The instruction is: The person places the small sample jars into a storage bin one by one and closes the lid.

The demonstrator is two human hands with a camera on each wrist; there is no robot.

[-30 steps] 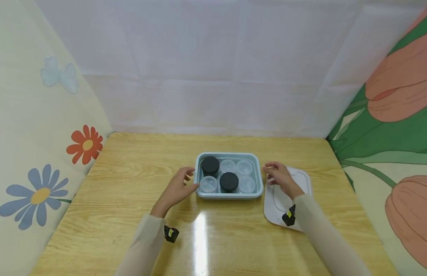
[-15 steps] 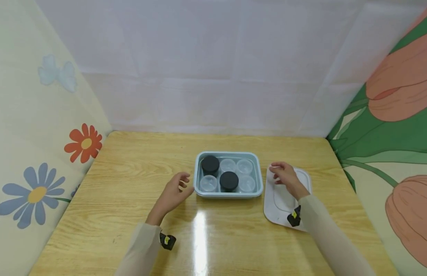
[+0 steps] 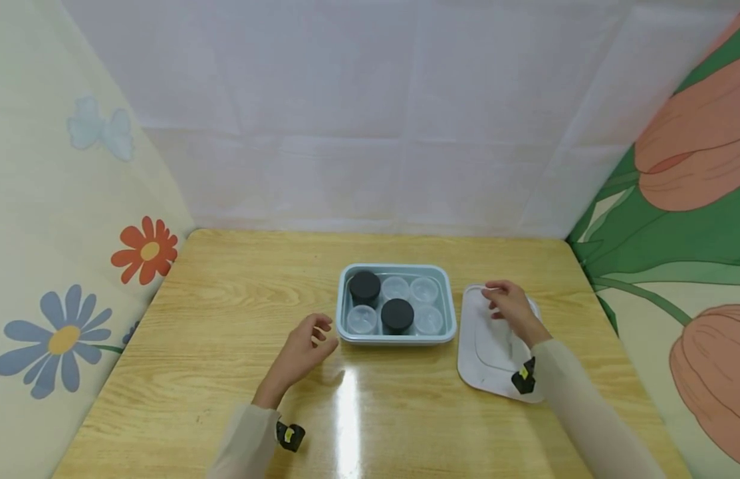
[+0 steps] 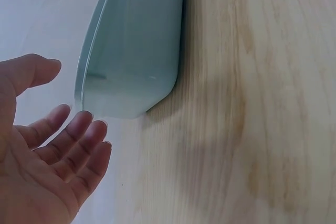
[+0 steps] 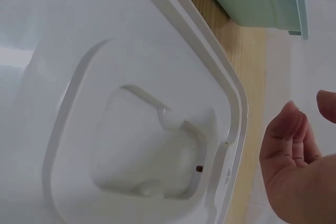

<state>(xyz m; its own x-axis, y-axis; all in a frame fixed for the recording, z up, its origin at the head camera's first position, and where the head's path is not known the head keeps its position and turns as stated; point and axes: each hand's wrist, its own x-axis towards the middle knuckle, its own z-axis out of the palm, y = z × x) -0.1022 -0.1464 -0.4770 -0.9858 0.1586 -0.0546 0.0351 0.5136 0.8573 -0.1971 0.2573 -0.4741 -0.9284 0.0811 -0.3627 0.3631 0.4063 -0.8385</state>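
Observation:
In the head view a pale blue-green plastic box (image 3: 396,340) stands on the table. Inside are two jars with black tops, one at the back left (image 3: 365,286) and one at front middle (image 3: 397,315), plus several clear round containers (image 3: 362,320). Just left of the box's front corner hangs my left hand (image 3: 302,349), fingers loosely bent and holding nothing. A white rectangular lid (image 3: 488,356) lies to the right of the box. Over its far part is my right hand (image 3: 513,309), empty and relaxed. The right wrist view shows the lid's raised inner rim and recess (image 5: 152,145).
The wooden table (image 3: 238,279) runs back to a white cloth wall (image 3: 322,120). Flower-print cloths stand at the left (image 3: 64,219) and right (image 3: 693,266). A black wrist camera (image 3: 290,436) sits at the left cuff, another (image 3: 524,377) at the right.
My right hand has moved right, from the box's right side to over the lid. My left hand has drawn slightly away and toward the front. The box and its contents stay put.

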